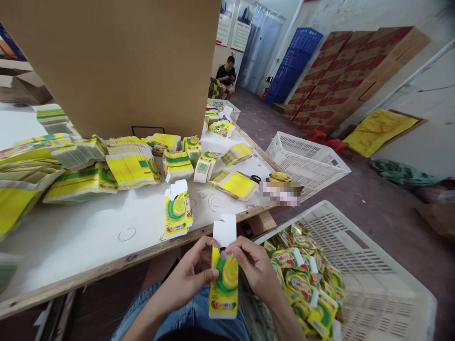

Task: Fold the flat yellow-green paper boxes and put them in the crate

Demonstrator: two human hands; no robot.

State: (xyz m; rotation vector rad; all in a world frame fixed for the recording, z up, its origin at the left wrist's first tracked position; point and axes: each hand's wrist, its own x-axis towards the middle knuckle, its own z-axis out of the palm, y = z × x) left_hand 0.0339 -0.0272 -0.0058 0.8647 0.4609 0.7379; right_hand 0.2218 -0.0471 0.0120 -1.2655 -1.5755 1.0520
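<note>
Above my lap is a small yellow-and-green carton (224, 284) with its white top flap standing up. My left hand (197, 265) grips its left side, the thumb lying across the printed front. At the top right edge, by the round cutout, my right hand (250, 260) pinches the carton with thumb and fingers. What is inside the carton is hidden. Another carton with an open white flap, a yellow box (177, 210), rests near the table's front edge. To the right of my right hand, a white crate (350, 227) holds many similar folded cartons (302, 279).
Stacks of flat yellow cartons (131, 163) line the white table (92, 227) before a tall cardboard box (142, 66). Scissors (255, 178) and bananas (280, 176) lie near the table's right edge. A second white crate (305, 156) stands beyond. A person (226, 78) sits at the back.
</note>
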